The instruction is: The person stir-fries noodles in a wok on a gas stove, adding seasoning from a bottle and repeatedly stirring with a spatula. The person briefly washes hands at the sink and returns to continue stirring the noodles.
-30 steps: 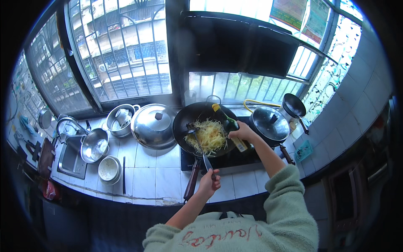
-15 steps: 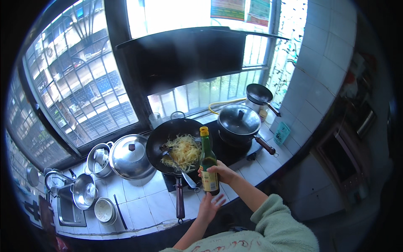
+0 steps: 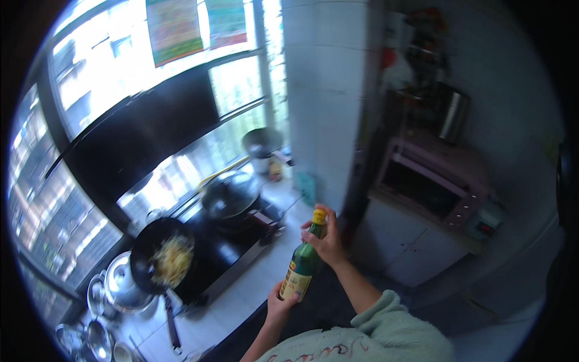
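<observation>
A green glass bottle (image 3: 306,258) with a pale yellow label and a yellow cap (image 3: 319,216) is tilted in front of me. My left hand (image 3: 278,309) grips it low, around the label near the base. Around the neck, just beneath and beside the cap, the fingers of my right hand (image 3: 329,242) are closed. To the left of the bottle, a black wok (image 3: 143,256) sits on the stove, holding pale yellow shredded food (image 3: 174,260). The wok's dark handle (image 3: 172,326) points toward me.
A lidded pan (image 3: 230,194) stands on the stove's far side, and a small pan (image 3: 262,142) behind it. A large steel lid (image 3: 125,283), steel bowls and a white bowl lie left of the wok. Right of the tiled wall, a pink oven (image 3: 431,181) rests on a white cabinet (image 3: 395,241).
My view has swung right. My left hand, open below the bottle before, now grips its lower part. My right hand has shifted from the bottle's body up to its neck.
</observation>
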### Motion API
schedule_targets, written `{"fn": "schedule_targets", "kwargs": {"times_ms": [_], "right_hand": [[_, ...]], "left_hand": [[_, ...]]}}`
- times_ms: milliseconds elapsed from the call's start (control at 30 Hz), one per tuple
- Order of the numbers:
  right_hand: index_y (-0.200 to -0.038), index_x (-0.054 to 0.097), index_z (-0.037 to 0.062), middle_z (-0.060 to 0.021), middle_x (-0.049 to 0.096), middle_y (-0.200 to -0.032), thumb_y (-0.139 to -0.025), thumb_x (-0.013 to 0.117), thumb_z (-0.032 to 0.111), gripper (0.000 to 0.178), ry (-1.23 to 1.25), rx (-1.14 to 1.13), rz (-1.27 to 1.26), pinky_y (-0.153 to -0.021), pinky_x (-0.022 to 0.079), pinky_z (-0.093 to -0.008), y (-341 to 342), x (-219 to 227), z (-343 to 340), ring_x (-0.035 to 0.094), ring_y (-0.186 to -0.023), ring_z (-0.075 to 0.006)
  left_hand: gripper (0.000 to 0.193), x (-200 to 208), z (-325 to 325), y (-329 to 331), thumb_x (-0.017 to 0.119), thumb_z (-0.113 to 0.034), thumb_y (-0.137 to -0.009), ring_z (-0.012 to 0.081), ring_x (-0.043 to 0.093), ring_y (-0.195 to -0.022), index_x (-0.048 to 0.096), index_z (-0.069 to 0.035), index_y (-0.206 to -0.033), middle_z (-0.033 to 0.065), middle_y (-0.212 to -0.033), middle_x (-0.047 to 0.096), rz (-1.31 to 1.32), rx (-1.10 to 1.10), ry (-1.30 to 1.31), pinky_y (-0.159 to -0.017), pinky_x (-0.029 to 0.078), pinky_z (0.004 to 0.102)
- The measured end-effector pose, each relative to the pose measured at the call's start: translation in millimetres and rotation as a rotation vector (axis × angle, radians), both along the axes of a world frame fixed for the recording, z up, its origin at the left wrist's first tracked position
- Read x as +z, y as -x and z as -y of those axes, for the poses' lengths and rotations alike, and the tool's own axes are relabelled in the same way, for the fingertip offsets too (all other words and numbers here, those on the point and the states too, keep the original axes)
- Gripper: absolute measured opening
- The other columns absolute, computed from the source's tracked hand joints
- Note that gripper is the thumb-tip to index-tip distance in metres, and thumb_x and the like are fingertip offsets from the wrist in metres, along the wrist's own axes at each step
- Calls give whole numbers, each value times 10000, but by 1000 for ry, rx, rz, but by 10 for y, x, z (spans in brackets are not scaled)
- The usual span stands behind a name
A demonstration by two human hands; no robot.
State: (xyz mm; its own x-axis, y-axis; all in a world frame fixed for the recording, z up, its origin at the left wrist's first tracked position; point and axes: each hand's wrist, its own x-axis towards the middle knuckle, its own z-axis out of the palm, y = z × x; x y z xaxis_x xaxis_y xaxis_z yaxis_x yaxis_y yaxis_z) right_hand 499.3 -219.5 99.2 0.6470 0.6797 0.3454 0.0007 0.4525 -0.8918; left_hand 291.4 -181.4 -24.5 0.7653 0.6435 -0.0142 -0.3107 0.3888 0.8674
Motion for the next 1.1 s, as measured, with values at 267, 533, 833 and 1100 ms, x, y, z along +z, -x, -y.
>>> {"fn": "schedule_targets", "kwargs": {"times_ms": [267, 533, 833, 1100], "right_hand": [[-1252, 517, 88, -83, 585, -985, -842, 729, 119, 463, 226, -572, -3, -736, 533, -319, -1595, -526, 1338, 621, -808, -171], [-1413, 378, 115, -96, 554, -1192, -853, 762, 132, 679, -123, -506, -278, -774, 581, -343, -2506, -846, 2076, 630, -966, -191], [-1391, 471, 71, -105, 605, -1254, -817, 808, 143, 669, -151, -19, -398, -890, 597, -413, -3200, 58, 1966, 641, -1114, -261], [-1216, 585, 25, -92, 668, -1132, -807, 821, 102, 478, -334, -584, 93, -841, 589, -329, -4924, 1760, 1561, 672, -1018, -179]], "left_hand": [[461, -15, 971, -1670, 790, -212, -858, 179, 647, -953, 591, 39, -1189, 89, -1069, 666, -255, -392, 266, -850, 524, 318], [575, 254, 1102, -2791, 854, -208, -781, 181, 647, -978, 591, 44, -1226, 98, -1070, 678, -323, -459, -121, -871, 529, 319], [832, 1472, 391, -4483, 919, -178, -633, 343, 566, -1182, 514, -14, -1340, 196, -1239, 567, 127, -147, -1240, -979, 491, 411], [720, 2056, 133, -5448, 822, -89, -751, 340, 532, -1259, 451, 18, -1358, 203, -1346, 536, 368, 55, -1155, -1061, 422, 401]]}}
